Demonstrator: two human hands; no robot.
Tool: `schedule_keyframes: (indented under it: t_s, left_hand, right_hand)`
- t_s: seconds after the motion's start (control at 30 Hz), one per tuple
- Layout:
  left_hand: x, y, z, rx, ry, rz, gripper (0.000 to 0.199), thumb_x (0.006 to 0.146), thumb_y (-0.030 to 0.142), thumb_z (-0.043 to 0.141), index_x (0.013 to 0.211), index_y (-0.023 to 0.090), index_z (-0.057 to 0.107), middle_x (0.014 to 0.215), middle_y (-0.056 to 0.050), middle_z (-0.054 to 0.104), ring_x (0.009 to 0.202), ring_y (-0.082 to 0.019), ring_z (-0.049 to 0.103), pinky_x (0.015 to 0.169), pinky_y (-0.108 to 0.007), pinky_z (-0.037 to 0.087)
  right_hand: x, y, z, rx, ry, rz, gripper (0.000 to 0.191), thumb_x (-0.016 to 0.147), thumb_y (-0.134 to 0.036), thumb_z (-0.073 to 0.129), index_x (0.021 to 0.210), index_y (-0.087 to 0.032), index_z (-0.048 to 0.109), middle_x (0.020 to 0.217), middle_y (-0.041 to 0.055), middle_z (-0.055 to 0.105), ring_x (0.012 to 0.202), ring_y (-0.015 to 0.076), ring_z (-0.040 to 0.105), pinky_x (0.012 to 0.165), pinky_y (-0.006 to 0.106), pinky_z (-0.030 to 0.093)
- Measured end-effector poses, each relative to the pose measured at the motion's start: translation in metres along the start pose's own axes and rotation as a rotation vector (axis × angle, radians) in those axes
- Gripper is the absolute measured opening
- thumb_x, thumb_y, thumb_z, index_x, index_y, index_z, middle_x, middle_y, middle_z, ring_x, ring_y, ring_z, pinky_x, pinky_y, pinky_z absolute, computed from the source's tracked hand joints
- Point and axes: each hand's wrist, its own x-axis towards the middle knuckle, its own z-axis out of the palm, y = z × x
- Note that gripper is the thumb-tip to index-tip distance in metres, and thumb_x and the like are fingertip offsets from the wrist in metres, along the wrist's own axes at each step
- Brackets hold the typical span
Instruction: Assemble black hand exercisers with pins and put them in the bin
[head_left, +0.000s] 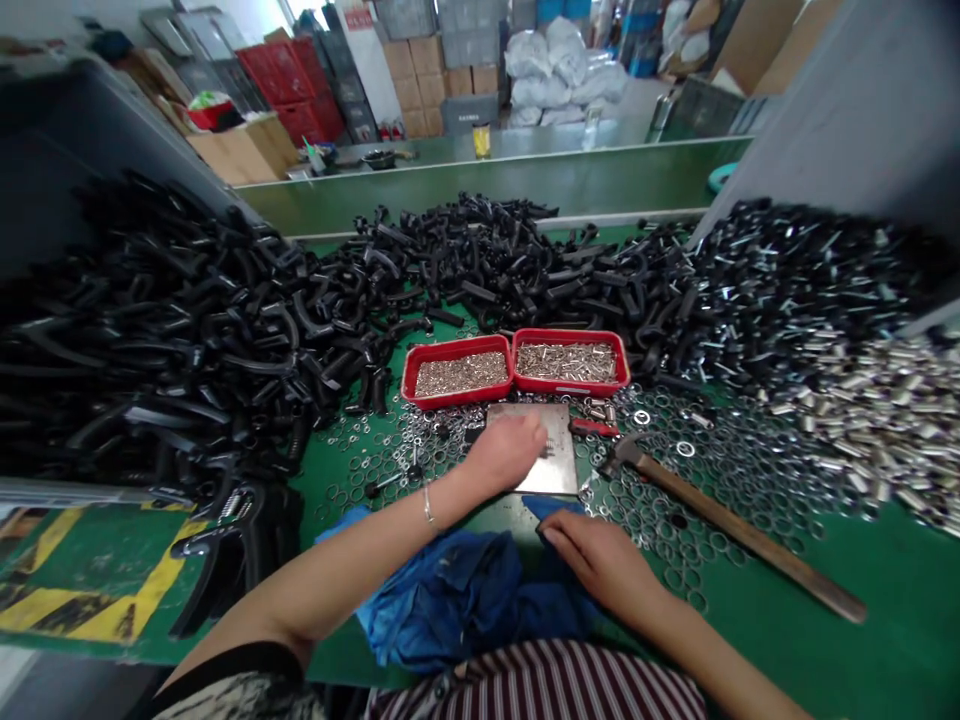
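My left hand is over the right part of a flat metal plate, its fingers curled together. Beside its fingertips a small spring-like part shows on the plate; what the fingers hold is hidden. Lower down, my right hand is closed at the edge of a crumpled blue cloth, with a corner of the cloth sticking out past the fingers. A hammer with a wooden handle lies to the right, its head near the plate. Close to the plate's upper right corner is a red-handled tool.
Two red trays of small metal pins stand behind the plate. Loose metal rings cover the green tabletop. Black curved handles are heaped at left and back. Black parts with metal pins and silver sleeves pile up at right.
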Motion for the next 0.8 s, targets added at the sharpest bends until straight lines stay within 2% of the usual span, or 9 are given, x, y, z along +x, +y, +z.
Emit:
schedule_keyframes:
  t_s: [0.07,0.17,0.3,0.43,0.53,0.63,0.73,0.8]
  left_hand:
    - [-0.001,0.004,0.006,-0.077,-0.071,-0.075,0.018,0.095,0.015,0.042,0.097,0.012,0.06,0.099,-0.012,0.058,0.079,-0.022,0.062,0.067,-0.034,0.047]
    - [0.001,0.006,0.015,-0.226,-0.05,-0.182,0.02,0.098,0.026,0.042,0.1,0.013,0.058,0.105,-0.011,0.057,0.088,-0.021,0.06,0.077,-0.034,0.048]
    - [0.011,0.003,0.025,-0.296,-0.044,-0.149,0.023,0.098,0.031,0.044,0.1,0.014,0.059,0.107,-0.01,0.058,0.102,-0.025,0.054,0.091,-0.039,0.043]
    - [0.021,-0.002,0.024,-0.351,-0.029,-0.1,0.039,0.093,0.042,0.054,0.12,0.014,0.055,0.12,-0.012,0.055,0.108,-0.027,0.051,0.093,-0.043,0.041]
    - [0.038,-0.015,0.009,-0.375,0.05,-0.045,0.032,0.095,0.042,0.052,0.118,0.02,0.06,0.113,-0.008,0.059,0.107,-0.025,0.052,0.093,-0.041,0.04]
    - [0.072,-0.035,-0.007,-0.288,0.103,-0.074,0.023,0.098,0.025,0.045,0.102,0.018,0.067,0.108,-0.008,0.064,0.107,-0.025,0.053,0.093,-0.038,0.038]
    - [0.113,-0.053,-0.009,-0.15,-0.061,-0.153,0.024,0.091,0.011,0.048,0.096,0.012,0.071,0.107,-0.016,0.068,0.107,-0.029,0.058,0.091,-0.04,0.039]
    - [0.133,-0.059,-0.004,-0.122,-0.163,-0.191,0.02,0.084,0.006,0.054,0.089,0.009,0.073,0.099,-0.019,0.071,0.101,-0.031,0.062,0.089,-0.041,0.04]
  right_hand:
    - [0.0,0.001,0.004,-0.048,0.003,-0.005,0.035,0.104,-0.037,0.033,0.104,-0.023,0.065,0.095,0.0058,0.072,0.089,0.0212,0.068,0.078,0.03,0.046]
    - [0.001,0.003,0.007,-0.053,-0.001,-0.031,0.033,0.104,-0.035,0.035,0.103,-0.022,0.065,0.094,0.0057,0.072,0.087,0.021,0.068,0.077,0.03,0.047]
    - [-0.002,0.001,0.002,0.062,0.006,-0.048,0.031,0.103,-0.035,0.037,0.105,-0.023,0.065,0.095,0.0045,0.072,0.088,0.0196,0.068,0.079,0.03,0.048]
    - [-0.018,0.008,-0.02,0.18,0.018,-0.01,0.031,0.103,-0.038,0.037,0.106,-0.025,0.064,0.1,0.0034,0.072,0.092,0.0184,0.067,0.083,0.029,0.05]
    - [-0.039,0.038,-0.046,0.1,0.163,0.102,0.032,0.102,-0.044,0.039,0.111,-0.025,0.063,0.106,0.0045,0.071,0.094,0.0201,0.067,0.086,0.032,0.05]
    - [-0.055,0.082,-0.072,-0.143,0.355,0.152,0.037,0.098,-0.05,0.043,0.111,-0.022,0.063,0.107,0.0089,0.07,0.095,0.0254,0.066,0.087,0.039,0.05]
    - [-0.063,0.116,-0.088,-0.404,0.37,0.096,0.041,0.096,-0.054,0.043,0.106,-0.02,0.064,0.1,0.0129,0.067,0.09,0.029,0.062,0.083,0.044,0.048]
    - [-0.066,0.126,-0.091,-0.504,0.343,0.064,0.04,0.095,-0.053,0.044,0.105,-0.02,0.064,0.097,0.0139,0.065,0.086,0.0287,0.06,0.08,0.044,0.047]
